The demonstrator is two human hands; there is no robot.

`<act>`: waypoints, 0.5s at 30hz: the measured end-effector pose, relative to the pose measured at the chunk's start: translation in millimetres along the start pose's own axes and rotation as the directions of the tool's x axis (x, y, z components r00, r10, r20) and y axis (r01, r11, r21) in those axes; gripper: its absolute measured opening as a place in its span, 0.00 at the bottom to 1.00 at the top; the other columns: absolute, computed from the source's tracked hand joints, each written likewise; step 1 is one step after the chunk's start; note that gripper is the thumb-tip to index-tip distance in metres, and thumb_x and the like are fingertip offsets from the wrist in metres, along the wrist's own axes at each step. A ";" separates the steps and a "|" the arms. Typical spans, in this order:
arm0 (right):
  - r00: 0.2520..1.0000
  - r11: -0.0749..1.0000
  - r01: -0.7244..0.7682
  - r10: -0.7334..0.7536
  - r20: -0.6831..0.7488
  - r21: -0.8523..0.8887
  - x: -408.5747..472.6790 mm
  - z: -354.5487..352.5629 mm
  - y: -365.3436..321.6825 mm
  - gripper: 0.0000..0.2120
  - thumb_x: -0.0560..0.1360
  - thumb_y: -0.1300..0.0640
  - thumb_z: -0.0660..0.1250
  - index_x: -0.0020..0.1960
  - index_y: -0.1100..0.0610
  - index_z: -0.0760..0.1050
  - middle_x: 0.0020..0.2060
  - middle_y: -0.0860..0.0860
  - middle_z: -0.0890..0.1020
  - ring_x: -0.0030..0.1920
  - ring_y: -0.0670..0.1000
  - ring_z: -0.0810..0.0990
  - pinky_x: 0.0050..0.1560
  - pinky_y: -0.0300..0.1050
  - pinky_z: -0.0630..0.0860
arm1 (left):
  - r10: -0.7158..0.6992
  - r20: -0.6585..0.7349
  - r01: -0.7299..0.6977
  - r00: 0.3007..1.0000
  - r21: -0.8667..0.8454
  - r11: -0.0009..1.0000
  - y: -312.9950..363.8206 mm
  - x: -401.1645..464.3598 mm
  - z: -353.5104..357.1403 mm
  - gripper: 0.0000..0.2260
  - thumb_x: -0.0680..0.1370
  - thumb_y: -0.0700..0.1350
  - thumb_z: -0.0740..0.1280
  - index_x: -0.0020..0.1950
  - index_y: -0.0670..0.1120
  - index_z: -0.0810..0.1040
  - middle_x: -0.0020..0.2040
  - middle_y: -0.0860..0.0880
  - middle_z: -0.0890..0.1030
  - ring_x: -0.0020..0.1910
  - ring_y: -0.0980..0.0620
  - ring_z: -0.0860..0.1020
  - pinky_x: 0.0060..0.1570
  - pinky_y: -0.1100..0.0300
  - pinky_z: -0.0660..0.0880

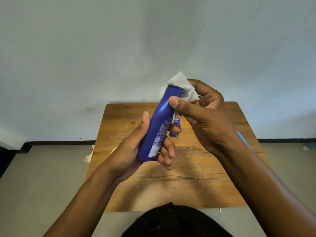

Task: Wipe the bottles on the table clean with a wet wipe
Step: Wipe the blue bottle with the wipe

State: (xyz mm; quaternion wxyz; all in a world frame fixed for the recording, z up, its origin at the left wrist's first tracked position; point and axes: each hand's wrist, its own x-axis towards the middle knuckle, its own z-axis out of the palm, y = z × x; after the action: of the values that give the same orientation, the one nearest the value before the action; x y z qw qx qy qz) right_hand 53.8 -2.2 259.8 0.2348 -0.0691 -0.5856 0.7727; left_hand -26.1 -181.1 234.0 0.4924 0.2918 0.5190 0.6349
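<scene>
The left hand grips the lower end of a tilted blue bottle above the wooden table. The right hand pinches a white wet wipe against the bottle's upper end, thumb pressed on its side.

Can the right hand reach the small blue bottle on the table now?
Probably not freely: the right hand holds the wipe against the big blue bottle, which partly covers the small blue bottle.
</scene>
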 end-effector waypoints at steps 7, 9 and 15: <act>0.984 0.964 0.017 -0.063 -0.168 -0.266 -3.9 -2.5 3.8 0.15 0.72 0.59 0.80 0.57 0.58 0.83 0.47 0.53 0.88 0.48 0.53 0.88 0.47 0.45 0.84 | 0.238 -0.264 -0.102 0.935 0.443 0.891 -19.4 8.3 -0.5 0.29 0.79 0.69 0.56 0.62 0.46 0.76 0.35 0.45 0.77 0.29 0.48 0.76 0.34 0.46 0.83; 0.972 0.968 0.008 -0.066 -0.224 -0.250 -5.5 -3.4 1.5 0.17 0.72 0.54 0.79 0.57 0.60 0.83 0.47 0.53 0.88 0.46 0.52 0.87 0.45 0.44 0.83 | 0.237 -0.279 -0.125 0.931 0.365 0.923 -20.2 6.4 -4.1 0.29 0.80 0.68 0.55 0.61 0.44 0.77 0.36 0.44 0.76 0.30 0.48 0.75 0.33 0.50 0.81; 0.971 0.998 -0.024 0.011 -0.238 -0.055 -3.3 -9.8 -8.5 0.23 0.86 0.44 0.58 0.65 0.61 0.81 0.54 0.55 0.86 0.53 0.54 0.83 0.52 0.53 0.78 | 0.176 -0.134 -0.159 0.975 0.131 0.979 -26.6 -1.0 -15.9 0.36 0.73 0.75 0.65 0.61 0.44 0.76 0.38 0.39 0.71 0.30 0.48 0.71 0.33 0.51 0.78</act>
State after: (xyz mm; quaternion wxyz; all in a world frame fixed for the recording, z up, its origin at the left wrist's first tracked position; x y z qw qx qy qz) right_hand 62.8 6.6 264.2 0.2943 -0.1729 -0.5748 0.7437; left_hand -31.1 -188.5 204.3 0.3796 0.3167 0.5639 0.6616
